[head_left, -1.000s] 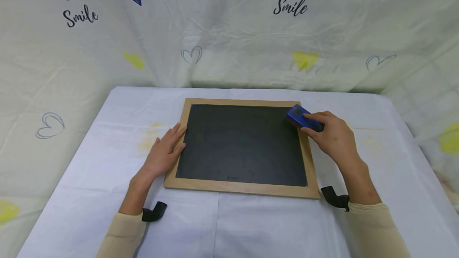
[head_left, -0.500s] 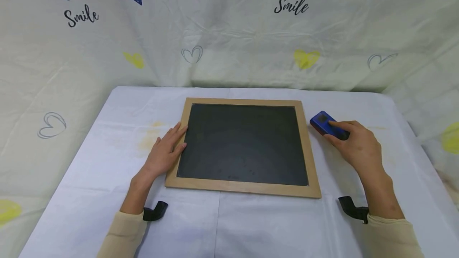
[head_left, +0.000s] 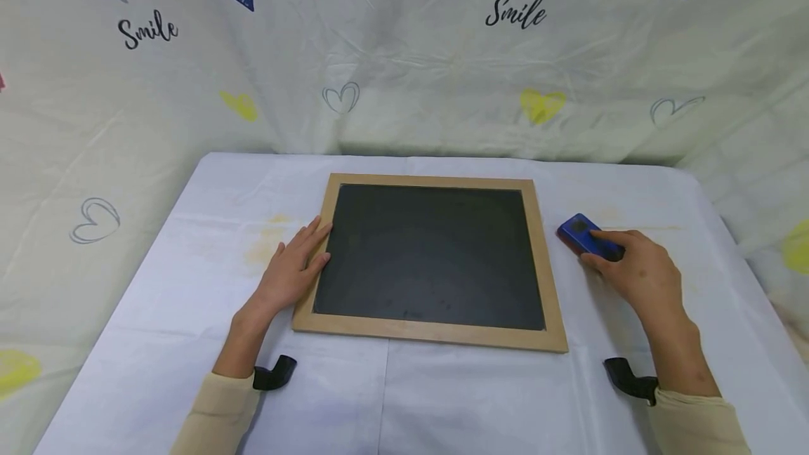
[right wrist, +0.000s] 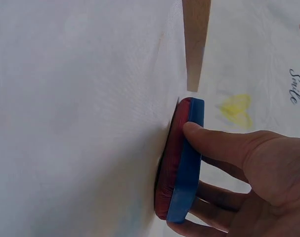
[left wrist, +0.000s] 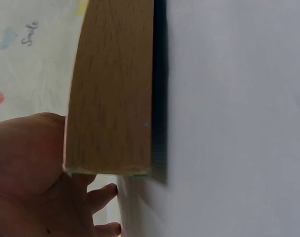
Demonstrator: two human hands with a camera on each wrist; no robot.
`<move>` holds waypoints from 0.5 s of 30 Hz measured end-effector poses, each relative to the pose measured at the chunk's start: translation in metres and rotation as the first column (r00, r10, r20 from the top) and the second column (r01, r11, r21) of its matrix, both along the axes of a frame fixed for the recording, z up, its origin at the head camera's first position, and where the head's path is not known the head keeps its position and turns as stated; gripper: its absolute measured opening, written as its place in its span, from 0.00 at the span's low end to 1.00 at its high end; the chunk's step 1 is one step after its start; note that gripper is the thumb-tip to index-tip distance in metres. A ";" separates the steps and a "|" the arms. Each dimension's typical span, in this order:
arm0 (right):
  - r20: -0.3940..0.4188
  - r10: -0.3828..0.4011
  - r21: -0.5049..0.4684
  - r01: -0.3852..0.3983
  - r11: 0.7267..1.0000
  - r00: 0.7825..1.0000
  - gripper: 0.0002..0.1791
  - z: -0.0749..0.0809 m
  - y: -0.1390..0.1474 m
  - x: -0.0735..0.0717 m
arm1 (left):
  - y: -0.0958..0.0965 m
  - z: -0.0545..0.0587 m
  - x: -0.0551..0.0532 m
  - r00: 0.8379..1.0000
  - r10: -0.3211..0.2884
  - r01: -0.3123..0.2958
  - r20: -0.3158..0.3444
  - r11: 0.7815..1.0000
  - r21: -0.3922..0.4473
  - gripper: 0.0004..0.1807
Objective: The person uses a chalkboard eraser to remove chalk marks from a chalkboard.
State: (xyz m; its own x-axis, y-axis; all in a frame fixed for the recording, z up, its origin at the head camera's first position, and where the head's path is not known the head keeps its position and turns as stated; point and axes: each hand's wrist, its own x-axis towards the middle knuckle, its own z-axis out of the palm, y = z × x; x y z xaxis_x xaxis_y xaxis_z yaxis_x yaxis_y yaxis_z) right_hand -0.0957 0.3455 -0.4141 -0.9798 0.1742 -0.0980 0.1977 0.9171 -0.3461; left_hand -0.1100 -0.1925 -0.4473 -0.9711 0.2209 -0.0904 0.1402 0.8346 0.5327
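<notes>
A small chalkboard [head_left: 430, 255] in a wooden frame lies flat on the white-covered table. My left hand [head_left: 289, 269] rests on the frame's left side with fingers straight and spread; the left wrist view shows the frame's wooden edge [left wrist: 112, 94] close up beside the palm. To the right of the board my right hand [head_left: 641, 272] grips a blue chalkboard eraser [head_left: 578, 227] between thumb and fingers. In the right wrist view the eraser [right wrist: 187, 173] has a blue back and a dark red pad, which faces the tablecloth close by.
The table is spread with a white cloth [head_left: 474, 399] bearing faint yellowish smudges [head_left: 262, 248] left of the board. Behind it hangs a pale curtain [head_left: 430, 69] printed with hearts and the word Smile. Black curved mounts [head_left: 274, 373] stick out from both wrists.
My right hand has carried the eraser off the board's upper right corner, rightward and then slightly nearer, over the tablecloth. The left hand and the chalkboard stay in place.
</notes>
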 end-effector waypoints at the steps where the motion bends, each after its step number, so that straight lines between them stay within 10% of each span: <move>1: 0.002 0.004 -0.002 -0.004 1.000 1.000 0.34 0.000 0.001 0.000 | 0.000 0.000 0.000 1.000 0.000 0.000 -0.001 1.000 -0.001 0.33; 15: -0.185 0.127 0.003 -0.129 0.992 0.975 0.40 0.016 -0.027 -0.018 | 0.002 0.010 -0.002 1.000 -0.023 0.024 0.016 0.998 -0.061 0.34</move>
State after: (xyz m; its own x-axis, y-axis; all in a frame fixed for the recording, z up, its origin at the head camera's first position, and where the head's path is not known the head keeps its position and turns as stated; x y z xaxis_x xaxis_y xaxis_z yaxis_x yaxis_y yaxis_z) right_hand -0.1138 0.3184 -0.3982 -0.9953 0.0460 0.0851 0.0109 0.9273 -0.3741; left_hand -0.1124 -0.1910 -0.4370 -0.9642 0.2372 -0.1189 0.1526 0.8622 0.4831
